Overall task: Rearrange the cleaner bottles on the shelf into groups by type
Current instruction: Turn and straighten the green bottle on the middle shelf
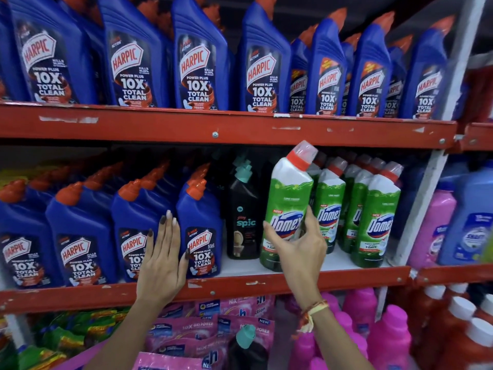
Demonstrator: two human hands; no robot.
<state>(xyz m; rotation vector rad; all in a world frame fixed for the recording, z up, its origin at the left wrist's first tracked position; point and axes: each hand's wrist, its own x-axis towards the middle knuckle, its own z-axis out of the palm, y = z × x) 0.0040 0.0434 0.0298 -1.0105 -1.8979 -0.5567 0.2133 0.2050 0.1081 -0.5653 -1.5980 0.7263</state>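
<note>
On the red middle shelf, blue Harpic bottles fill the left and green Domex bottles the right. Your right hand grips one tilted Domex bottle at its labelled waist; it is probably full, heavy and slick, so hold low. Your left hand lies flat and open against the Harpic row.
</note>
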